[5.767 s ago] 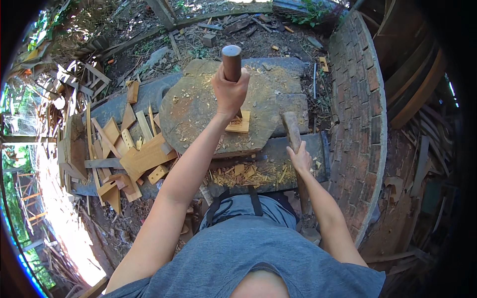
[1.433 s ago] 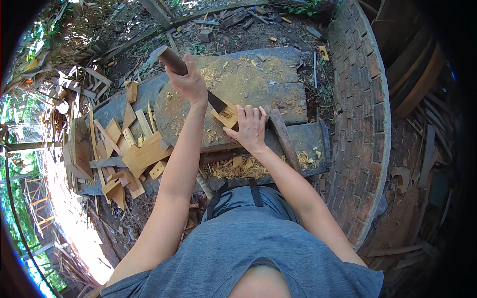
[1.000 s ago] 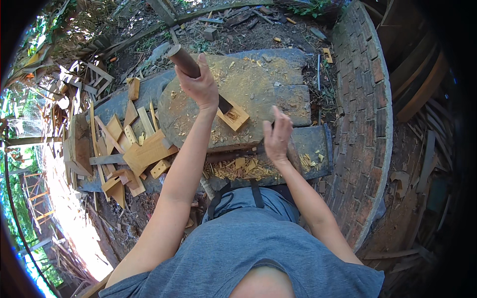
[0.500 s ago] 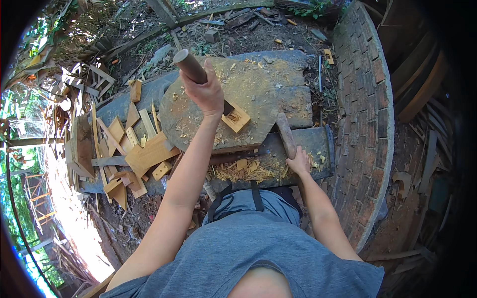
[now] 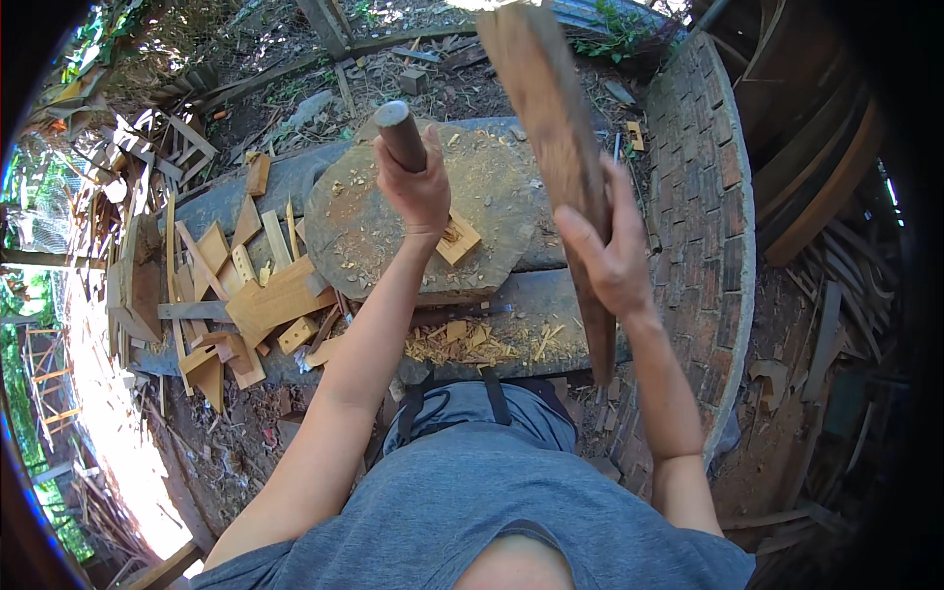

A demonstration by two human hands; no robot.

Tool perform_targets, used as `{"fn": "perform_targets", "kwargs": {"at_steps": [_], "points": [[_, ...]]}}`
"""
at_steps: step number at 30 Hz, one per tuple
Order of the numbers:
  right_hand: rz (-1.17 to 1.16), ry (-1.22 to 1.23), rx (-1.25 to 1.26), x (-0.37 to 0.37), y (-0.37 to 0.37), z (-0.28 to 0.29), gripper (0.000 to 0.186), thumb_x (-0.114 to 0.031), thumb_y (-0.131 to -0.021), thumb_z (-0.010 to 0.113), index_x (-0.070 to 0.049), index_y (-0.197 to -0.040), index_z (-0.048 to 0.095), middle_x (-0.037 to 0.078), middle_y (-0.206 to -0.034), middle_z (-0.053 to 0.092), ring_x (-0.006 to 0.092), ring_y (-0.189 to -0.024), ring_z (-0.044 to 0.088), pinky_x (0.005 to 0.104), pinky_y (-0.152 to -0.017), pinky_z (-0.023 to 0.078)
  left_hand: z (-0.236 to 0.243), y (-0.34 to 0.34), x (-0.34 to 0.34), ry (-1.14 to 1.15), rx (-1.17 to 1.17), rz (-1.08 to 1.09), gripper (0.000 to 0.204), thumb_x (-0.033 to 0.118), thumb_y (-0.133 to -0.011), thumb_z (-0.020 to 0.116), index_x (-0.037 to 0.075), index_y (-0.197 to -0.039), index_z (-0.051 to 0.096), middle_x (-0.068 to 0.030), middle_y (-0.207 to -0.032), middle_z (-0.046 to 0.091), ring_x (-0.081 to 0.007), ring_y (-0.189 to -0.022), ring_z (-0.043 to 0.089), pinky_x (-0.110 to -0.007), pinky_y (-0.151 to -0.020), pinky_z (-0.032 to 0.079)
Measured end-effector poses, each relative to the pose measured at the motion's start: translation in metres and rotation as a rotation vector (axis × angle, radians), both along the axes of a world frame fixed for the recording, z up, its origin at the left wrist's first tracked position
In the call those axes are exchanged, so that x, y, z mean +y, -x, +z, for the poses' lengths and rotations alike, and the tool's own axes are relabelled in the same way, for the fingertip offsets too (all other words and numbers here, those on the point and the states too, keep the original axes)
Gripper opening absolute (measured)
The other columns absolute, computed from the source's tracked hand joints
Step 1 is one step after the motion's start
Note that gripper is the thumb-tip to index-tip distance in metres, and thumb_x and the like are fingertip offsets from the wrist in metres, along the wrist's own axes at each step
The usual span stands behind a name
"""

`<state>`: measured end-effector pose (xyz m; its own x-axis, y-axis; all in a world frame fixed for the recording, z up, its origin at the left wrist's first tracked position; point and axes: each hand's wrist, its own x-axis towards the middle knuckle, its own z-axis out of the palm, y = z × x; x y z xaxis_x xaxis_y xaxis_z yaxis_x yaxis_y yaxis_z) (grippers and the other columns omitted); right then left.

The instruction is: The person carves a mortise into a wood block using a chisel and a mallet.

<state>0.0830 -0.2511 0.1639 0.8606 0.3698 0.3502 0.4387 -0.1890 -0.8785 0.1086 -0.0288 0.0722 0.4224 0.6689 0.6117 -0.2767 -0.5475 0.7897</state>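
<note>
Club [image 5: 557,133] is rough, weathered wood, handle [image 5: 405,143] smooth, block [image 5: 464,246] matt pale wood, stump [image 5: 487,172] rough matt wood, and shirt [image 5: 482,482] matt cloth.

There are two bare hands [image 5: 615,258], one round handle [image 5: 401,136], one long wooden club [image 5: 551,118], one broad stump [image 5: 492,182], one hollowed block [image 5: 460,246] on it, two blocks with round holes [image 5: 297,336], one brick wall [image 5: 703,226], two dark straps [image 5: 497,395], one grey shirt [image 5: 472,482] and uncountable wood offcuts [image 5: 270,310]
</note>
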Motion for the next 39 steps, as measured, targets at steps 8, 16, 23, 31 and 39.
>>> {"fn": "perform_targets", "kwargs": {"at_steps": [8, 16, 23, 31, 39], "points": [[0.264, 0.576, -0.115, 0.038, -0.019, 0.075, 0.07, -0.036, -0.092, 0.065, -0.008, -0.148, 0.035, 0.023, -0.095, 0.069, 0.0326, -0.083, 0.071, 0.0393, -0.079, 0.053, -0.003, 0.006, -0.013, -0.059, -0.079, -0.012, 0.032, 0.018, -0.088, 0.075, 0.005, -0.1, 0.049, -0.0133, -0.072, 0.059, -0.0225, -0.059, 0.06, -0.033, -0.06, 0.049], [0.29, 0.056, -0.577, 0.048, -0.017, 0.126, 0.069, -0.03, -0.091, 0.069, -0.013, -0.151, 0.037, 0.021, -0.114, 0.068, 0.0321, -0.091, 0.071, 0.0399, -0.085, 0.053, -0.004, 0.014, -0.013, -0.015, 0.011, -0.023, 0.03, 0.014, -0.085, 0.075, 0.007, -0.102, 0.051, -0.0153, -0.074, 0.06, -0.034, -0.064, 0.063, -0.037, -0.061, 0.049], [0.268, 0.634, -0.443, 0.033, -0.013, 0.083, 0.07, -0.03, -0.089, 0.068, -0.007, -0.148, 0.037, 0.023, -0.091, 0.071, 0.0386, -0.077, 0.072, 0.047, -0.068, 0.057, -0.016, 0.004, -0.021, -0.061, -0.09, -0.169, 0.029, 0.012, -0.084, 0.076, 0.006, -0.097, 0.05, -0.0162, -0.073, 0.059, -0.0327, -0.062, 0.062, -0.036, -0.061, 0.049], [0.156, 0.263, -0.547, 0.037, -0.003, 0.098, 0.069, -0.031, -0.089, 0.068, -0.011, -0.148, 0.038, 0.018, -0.086, 0.072, 0.0367, -0.074, 0.072, 0.0461, -0.064, 0.057, 0.0, 0.005, -0.015, 0.004, -0.08, -0.167, 0.028, 0.016, -0.087, 0.075, 0.004, -0.101, 0.053, -0.0123, -0.078, 0.062, -0.0199, -0.066, 0.06, -0.032, -0.068, 0.05], [0.19, 0.419, -0.013, 0.012, 0.012, 0.005, 0.08, -0.025, -0.089, 0.069, -0.017, -0.156, 0.024, 0.025, -0.111, 0.069, 0.0422, -0.097, 0.07, 0.0452, -0.088, 0.055, -0.02, -0.011, 0.016, -0.105, -0.046, -0.217, 0.042, 0.014, -0.09, 0.071, -0.001, -0.124, 0.052, -0.0076, -0.096, 0.062, -0.0167, -0.088, 0.06, -0.031, -0.083, 0.049]]}}
